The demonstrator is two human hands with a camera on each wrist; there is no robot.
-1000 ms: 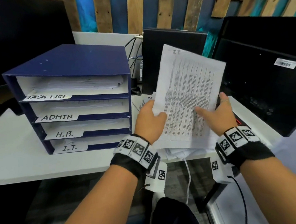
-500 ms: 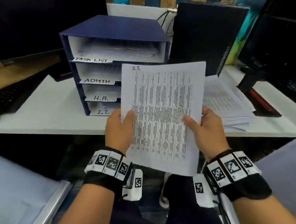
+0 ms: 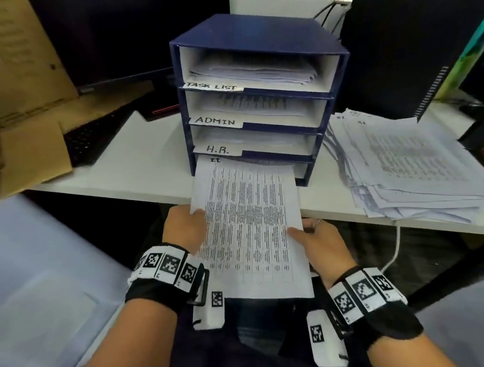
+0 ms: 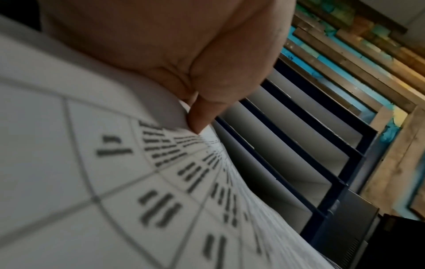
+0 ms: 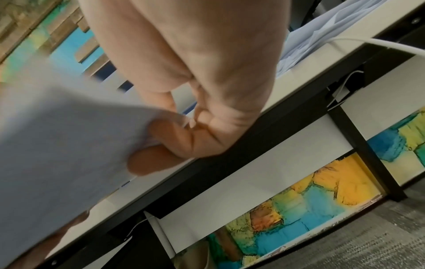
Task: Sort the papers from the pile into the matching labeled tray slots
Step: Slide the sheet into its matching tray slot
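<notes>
A printed sheet marked "I.T." [image 3: 249, 228] is held flat by both hands, its far edge at the mouth of the lowest slot of the blue tray stack [image 3: 256, 39]. My left hand [image 3: 185, 227] pinches the sheet's left edge, thumb on top [image 4: 202, 116]. On the right edge my right hand [image 3: 322, 243] pinches the sheet [image 5: 69, 138], thumb above and fingers under it. The slots are labelled TASK LIST [image 3: 212, 86], ADMIN [image 3: 215, 121] and H.R. [image 3: 218, 150]; the sheet hides the lowest label. The paper pile [image 3: 406, 169] lies right of the trays.
The white desk [image 3: 142, 164] ends just beyond my hands. A cardboard box [image 3: 15, 107] and a keyboard [image 3: 94, 136] sit at left. A black computer case [image 3: 414, 45] stands behind the pile. A white cable [image 3: 394, 247] hangs off the desk's front edge.
The sheet went from upright over the pile to lying flat, and both hands carried it left and forward until its far edge reached the lowest slot.
</notes>
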